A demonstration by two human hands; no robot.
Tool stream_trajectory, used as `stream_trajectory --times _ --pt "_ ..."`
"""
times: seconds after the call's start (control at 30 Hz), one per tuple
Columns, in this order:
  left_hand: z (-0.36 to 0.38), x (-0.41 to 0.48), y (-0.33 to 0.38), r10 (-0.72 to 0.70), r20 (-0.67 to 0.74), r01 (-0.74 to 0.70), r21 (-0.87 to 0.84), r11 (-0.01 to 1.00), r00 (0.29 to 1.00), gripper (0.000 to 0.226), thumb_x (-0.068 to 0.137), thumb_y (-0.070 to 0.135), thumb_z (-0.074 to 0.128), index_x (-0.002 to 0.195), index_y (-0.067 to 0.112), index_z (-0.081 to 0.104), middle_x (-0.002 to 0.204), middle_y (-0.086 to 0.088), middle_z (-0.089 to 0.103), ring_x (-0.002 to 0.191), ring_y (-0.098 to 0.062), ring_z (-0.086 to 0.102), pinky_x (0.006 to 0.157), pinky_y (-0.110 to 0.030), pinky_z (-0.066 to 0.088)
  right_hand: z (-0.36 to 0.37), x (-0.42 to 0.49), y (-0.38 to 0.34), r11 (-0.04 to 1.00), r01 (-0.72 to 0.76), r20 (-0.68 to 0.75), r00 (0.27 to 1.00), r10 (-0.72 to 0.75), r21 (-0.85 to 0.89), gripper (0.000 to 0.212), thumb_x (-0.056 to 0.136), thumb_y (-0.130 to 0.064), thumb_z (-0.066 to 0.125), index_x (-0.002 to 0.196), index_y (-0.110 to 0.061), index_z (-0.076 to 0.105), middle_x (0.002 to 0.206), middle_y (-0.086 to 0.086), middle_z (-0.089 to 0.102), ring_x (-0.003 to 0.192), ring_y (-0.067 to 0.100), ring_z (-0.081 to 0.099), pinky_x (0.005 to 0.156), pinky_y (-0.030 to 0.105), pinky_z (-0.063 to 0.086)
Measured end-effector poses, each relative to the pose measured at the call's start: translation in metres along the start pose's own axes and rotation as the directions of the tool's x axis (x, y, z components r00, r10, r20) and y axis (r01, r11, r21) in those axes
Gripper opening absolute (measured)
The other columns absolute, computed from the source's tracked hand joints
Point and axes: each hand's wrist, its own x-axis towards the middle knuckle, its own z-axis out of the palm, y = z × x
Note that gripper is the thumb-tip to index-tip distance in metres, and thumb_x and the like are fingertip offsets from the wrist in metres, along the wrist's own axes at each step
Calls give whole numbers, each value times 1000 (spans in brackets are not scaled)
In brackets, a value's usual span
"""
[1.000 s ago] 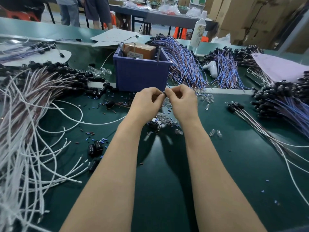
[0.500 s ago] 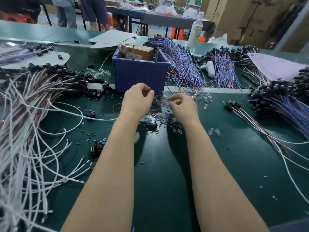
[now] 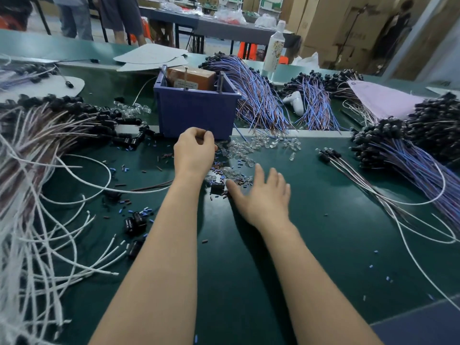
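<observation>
While the right hand lies spread, fingers straight, over the heap of clear bulbs and sleeve bits mid-worktop, thumb just beside a black cap, likely choosing the next piece. Left hand curled tight before the blue bin; any pinched part hidden. White wires fan left, within reach.

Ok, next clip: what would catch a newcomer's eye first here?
Two bare forearms run up the middle: the right hand is spread open beside a scatter of tiny clear bulbs, and the left hand is curled just in front of the blue bin. Next come the wire masses on the green table: white wires sprawl at the left, and blue-purple bundles with black caps are piled at the right.
</observation>
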Motion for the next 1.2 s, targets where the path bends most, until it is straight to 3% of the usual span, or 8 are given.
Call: stream_trajectory --times 0.2,0.33,0.43,0.6,0.87,1.0,1.1,1.2 --pt "4 -4 -5 -5 -53 0 -87 996 999 10 96 23 49 94 16 57 80 -1 68 86 -24 65 87 -37 50 8 40 -48 954 191 -146 976 -160 230 48 101 -34 35 141 -6 34 147 16 33 138 30 25 115 40 18" --pt "6 -6 -14 49 -102 -60 -106 993 994 3 95 17 53 98 18 52 89 1 65 88 -16 62 78 -17 44 -4 54 -42 849 188 -208 974 -94 494 38 93 -2 39 129 -5 50 132 15 49 124 26 43 100 26 27" --pt "7 -5 -16 105 -139 -117 -79 990 985 8 93 13 56 101 13 56 91 5 60 83 -11 56 72 -3 39 -6 57 -28 889 186 -192 975 -114 418 32 92 -7 47 121 -8 60 126 12 54 118 26 48 100 27 33" --pt "8 -3 -19 194 -155 -183 81 980 969 16 91 16 59 106 9 61 105 -5 64 100 -26 57 92 -38 45 -3 59 -27 935 153 -248 966 -73 320 26 93 -20 52 116 -17 64 120 6 60 115 28 49 98 39 41" --pt "11 -4 -22 211 -106 -206 57 977 972 14 89 6 59 93 17 51 93 1 61 78 -10 56 66 -2 39 -3 66 -28 896 157 -247 968 -55 415 24 94 -10 48 116 -8 58 118 11 60 112 27 52 95 34 41" --pt "12 -3 -24 204 -77 -200 50 978 976 18 88 4 59 92 18 49 79 15 54 74 -1 54 67 -3 40 -9 61 -27 698 255 -346 938 -11 669 20 96 -10 47 108 -6 62 103 10 65 98 26 61 94 37 47" --pt "12 -3 -25 202 -50 -200 32 979 978 18 88 1 58 93 17 50 81 12 57 77 -6 56 73 -11 44 -17 57 -32 422 202 -236 971 30 884 10 94 -8 54 89 -10 62 77 2 64 72 16 64 85 38 55" --pt "12 -3 -25 183 -36 -183 3 983 982 19 87 0 56 92 17 51 83 11 59 80 -8 59 76 -13 44 -25 53 -34 190 125 -111 990 -83 974 14 91 -5 59 80 -12 65 74 2 64 73 13 62 83 27 54"
